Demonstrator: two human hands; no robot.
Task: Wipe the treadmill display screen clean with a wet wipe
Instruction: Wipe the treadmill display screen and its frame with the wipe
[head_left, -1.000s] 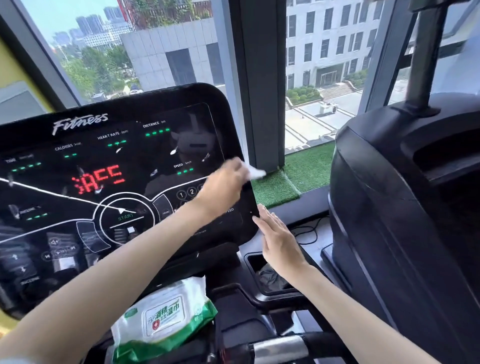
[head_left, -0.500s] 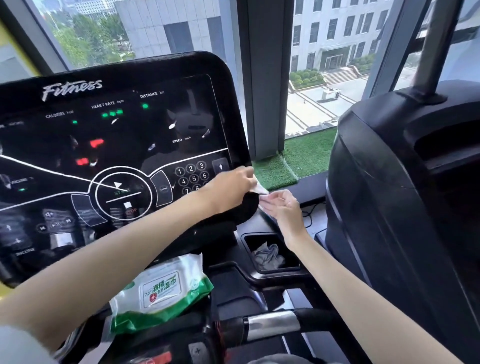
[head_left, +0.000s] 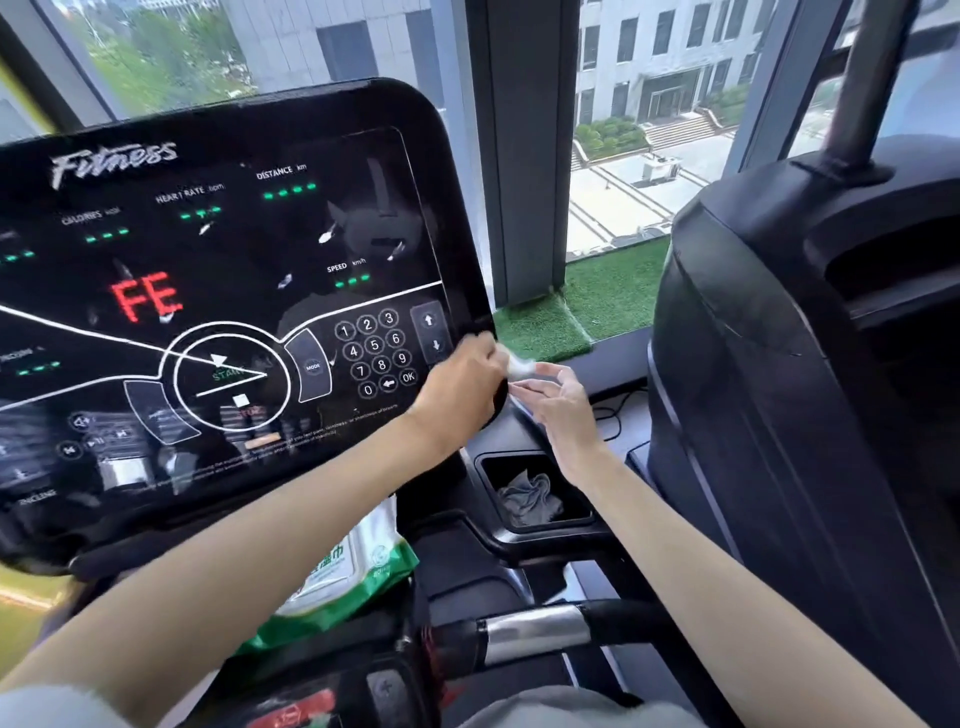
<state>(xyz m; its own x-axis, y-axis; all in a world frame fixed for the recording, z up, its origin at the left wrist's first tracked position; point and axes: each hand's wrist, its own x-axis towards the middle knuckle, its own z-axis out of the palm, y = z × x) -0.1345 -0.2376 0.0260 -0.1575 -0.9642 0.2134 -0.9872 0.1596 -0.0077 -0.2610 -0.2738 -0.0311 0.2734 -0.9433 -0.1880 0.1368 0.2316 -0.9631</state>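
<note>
1. Black plastic pocket (head_left: 589, 512) in the treadmill console, below the right edge of the display screen (head_left: 208, 291), holds one crumpled grey rag (head_left: 530, 499).
2. Green-and-white wipes pack (head_left: 363, 566) lies on the ledge under the display screen, partly hidden by the left forearm. Whether its flap is open cannot be told.
3. White and bunched, the wet wipe (head_left: 519, 366) sticks out from the left hand (head_left: 462, 389). That hand grasps it with curled fingers at the lower right corner of the display screen, just beside the arrow keys.
4. Released and holding nothing, the right hand (head_left: 563, 408) has its fingers loosely extended and its palm turned toward the left hand. Its thumb tip meets or nearly meets the wet wipe; which of the two cannot be told.
5. Both hands are above the pocket, apart from the grey rag.
</note>
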